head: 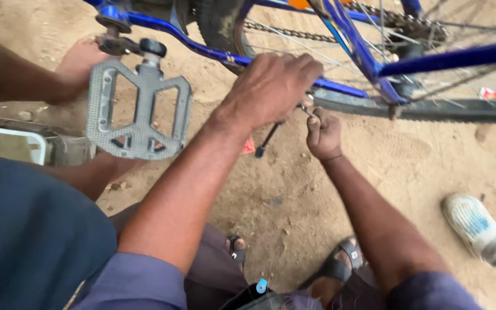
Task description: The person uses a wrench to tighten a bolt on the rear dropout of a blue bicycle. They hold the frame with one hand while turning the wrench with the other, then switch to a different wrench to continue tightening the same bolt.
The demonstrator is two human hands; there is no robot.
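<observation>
Sandy dirt ground [328, 189] fills the head view, so this is outdoors, with a blue bicycle frame [363, 57] stretching across the top from about 11 to 3 o'clock. The chain [294, 33] and part of a tyre [219, 23] show up near 12 o'clock.

The person's left hand [271, 86] sits just above centre, fingers curled down over the lower frame tube, closed around something you can't really make out. The right hand [324, 135] is right below it, at about 1 o'clock from the centre, balled up in a fist and pinching a thin metal tool [308, 110] up against the frame. A dark kickstand [268, 140] hangs down just to the left of that fist.

Over at 10 o'clock there's a grey metal pedal [138, 109] on its crank, flat face toward the camera. Behind it, someone else's hand [78, 63] rests near the frame.

Down at 6 o'clock you see the person's sandalled feet [340, 261], and at 4 o'clock another person's white shoe [472, 221].
</observation>
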